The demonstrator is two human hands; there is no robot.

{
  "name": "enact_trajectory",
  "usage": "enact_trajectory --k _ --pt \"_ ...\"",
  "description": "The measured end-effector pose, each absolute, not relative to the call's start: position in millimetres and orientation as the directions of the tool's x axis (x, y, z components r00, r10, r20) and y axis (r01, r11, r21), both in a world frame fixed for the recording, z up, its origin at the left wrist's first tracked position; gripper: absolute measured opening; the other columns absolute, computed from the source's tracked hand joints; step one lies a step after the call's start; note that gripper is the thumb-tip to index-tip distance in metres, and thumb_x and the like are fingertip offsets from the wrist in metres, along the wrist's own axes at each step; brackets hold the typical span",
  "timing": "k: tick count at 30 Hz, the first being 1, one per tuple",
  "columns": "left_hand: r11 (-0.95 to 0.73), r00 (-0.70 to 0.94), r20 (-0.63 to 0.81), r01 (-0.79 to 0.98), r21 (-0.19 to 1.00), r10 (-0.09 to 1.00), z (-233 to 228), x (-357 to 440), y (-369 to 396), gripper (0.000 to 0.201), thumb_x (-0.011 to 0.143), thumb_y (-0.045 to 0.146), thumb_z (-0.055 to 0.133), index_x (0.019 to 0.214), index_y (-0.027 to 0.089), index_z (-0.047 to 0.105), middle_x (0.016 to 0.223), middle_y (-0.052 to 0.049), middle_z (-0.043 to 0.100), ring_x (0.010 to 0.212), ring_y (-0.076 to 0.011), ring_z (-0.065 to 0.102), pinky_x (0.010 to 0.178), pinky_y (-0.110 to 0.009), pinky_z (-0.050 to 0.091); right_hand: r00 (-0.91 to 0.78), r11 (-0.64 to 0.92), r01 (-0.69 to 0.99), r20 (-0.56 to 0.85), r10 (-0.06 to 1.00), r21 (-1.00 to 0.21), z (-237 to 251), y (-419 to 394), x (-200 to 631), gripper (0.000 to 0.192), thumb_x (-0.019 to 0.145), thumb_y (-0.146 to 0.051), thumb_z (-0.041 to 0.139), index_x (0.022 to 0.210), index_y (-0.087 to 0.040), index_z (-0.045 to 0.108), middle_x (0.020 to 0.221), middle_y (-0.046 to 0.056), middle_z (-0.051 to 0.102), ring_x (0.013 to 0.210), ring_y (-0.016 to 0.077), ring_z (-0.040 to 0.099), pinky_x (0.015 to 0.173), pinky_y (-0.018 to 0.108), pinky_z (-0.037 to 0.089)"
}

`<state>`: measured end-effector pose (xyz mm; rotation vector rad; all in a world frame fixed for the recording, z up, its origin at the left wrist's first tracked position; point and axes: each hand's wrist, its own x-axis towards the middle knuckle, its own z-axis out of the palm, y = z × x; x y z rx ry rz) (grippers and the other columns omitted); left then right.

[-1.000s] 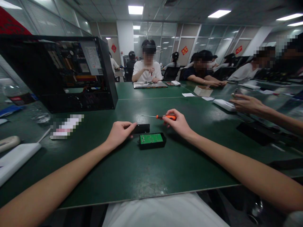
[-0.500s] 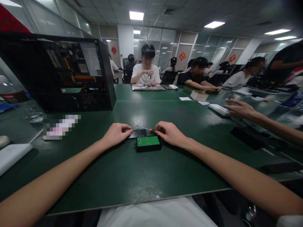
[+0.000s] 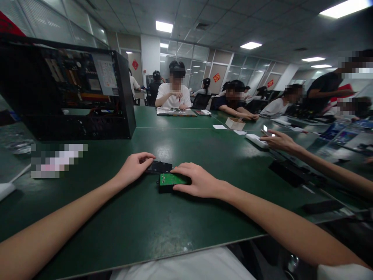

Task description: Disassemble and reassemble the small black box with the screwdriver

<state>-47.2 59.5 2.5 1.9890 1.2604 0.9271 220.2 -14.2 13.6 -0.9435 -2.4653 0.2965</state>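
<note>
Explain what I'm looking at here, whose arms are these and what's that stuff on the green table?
The picture comes from a camera worn on a person's head, looking down, so the two bare arms are the wearer's own. The left hand touches a flat black cover. The right hand rests over a small black case holding a green circuit board. Both lie on a green table. An open computer case stands at the far left. The hand reaching in at the right is a co-worker's; other people sit further back.
</note>
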Motion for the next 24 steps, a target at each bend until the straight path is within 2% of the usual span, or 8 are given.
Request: enact_trajectory --k 4,6,9,11,13,17,19,24 --pt "-0.383 0.334 0.232 0.513 0.769 0.913 2 -47 58 0.048 0.085 0.052 0.058 0.106 0.014 0.076 0.098 -0.010 0.078 0.089 -0.0281 0.071 0.074 -0.034 0.052 -0.532 0.667 0.577 0.402 0.745 -0.472 31 -10 228 0.040 0.092 -0.042 0.069 0.122 -0.015 0.070 0.115 0.009 0.074 0.103 0.0204 0.069 0.092 0.033 0.052" --pt "-0.382 0.343 0.222 0.523 0.762 0.913 2 -47 57 0.048 0.085 0.052 0.057 0.107 0.014 0.076 0.099 -0.011 0.078 0.090 -0.0286 0.071 0.074 -0.034 0.052 -0.434 0.613 0.636 0.440 0.786 -0.468 42 -1 242 0.040 0.092 -0.041 0.068 0.123 -0.016 0.070 0.117 0.009 0.074 0.105 0.0208 0.069 0.093 0.033 0.052" --pt "-0.377 0.348 0.211 0.526 0.762 0.913 4 -46 54 0.048 0.085 0.053 0.056 0.106 0.014 0.077 0.100 -0.010 0.078 0.090 -0.0285 0.071 0.075 -0.034 0.052 -0.282 0.473 0.817 0.486 0.827 -0.331 55 23 281 0.044 0.092 -0.041 0.066 0.128 -0.016 0.069 0.125 0.012 0.073 0.111 0.0257 0.068 0.097 0.037 0.051" --pt "-0.382 0.350 0.218 0.519 0.764 0.911 5 -45 52 0.047 0.085 0.053 0.057 0.105 0.015 0.077 0.099 -0.009 0.078 0.088 -0.0279 0.071 0.076 -0.034 0.052 -0.135 0.241 0.952 0.447 0.884 -0.190 59 41 315 0.047 0.092 -0.044 0.063 0.130 -0.017 0.069 0.127 0.013 0.072 0.114 0.0291 0.068 0.097 0.038 0.050" --pt "-0.393 0.354 0.229 0.515 0.762 0.907 6 -45 51 0.046 0.085 0.052 0.057 0.104 0.015 0.077 0.098 -0.009 0.079 0.086 -0.0273 0.071 0.076 -0.034 0.051 0.078 -0.062 0.996 0.330 0.941 -0.060 59 56 354 0.049 0.094 -0.049 0.059 0.131 -0.019 0.069 0.124 0.013 0.073 0.114 0.0297 0.068 0.093 0.035 0.050" --pt "-0.406 0.365 0.235 0.517 0.753 0.901 8 -43 48 0.045 0.086 0.052 0.057 0.103 0.016 0.078 0.095 -0.008 0.078 0.082 -0.0259 0.070 0.075 -0.033 0.051 0.355 -0.363 0.932 0.237 0.904 -0.008 53 66 426 0.039 0.091 -0.040 0.062 0.108 -0.009 0.077 0.108 0.022 0.075 0.104 0.0357 0.070 0.083 0.037 0.051" --pt "-0.411 0.370 0.239 0.512 0.754 0.898 8 -43 48 0.044 0.086 0.052 0.057 0.102 0.016 0.078 0.094 -0.008 0.078 0.081 -0.0253 0.069 0.074 -0.033 0.051 0.462 -0.473 0.881 0.220 0.859 -0.002 47 63 454 0.040 0.089 -0.039 0.063 0.107 -0.006 0.077 0.109 0.025 0.074 0.104 0.0379 0.071 0.082 0.039 0.052" --pt "-0.389 0.388 0.215 0.453 0.802 0.896 3 -43 48 0.044 0.088 0.052 0.058 0.106 0.016 0.075 0.087 -0.006 0.076 0.063 -0.0194 0.065 0.060 -0.029 0.048 0.596 -0.603 0.797 0.183 0.782 -0.023 35 53 493 0.038 0.083 -0.039 0.068 0.101 -0.007 0.078 0.108 0.024 0.074 0.100 0.0371 0.072 0.077 0.039 0.055"
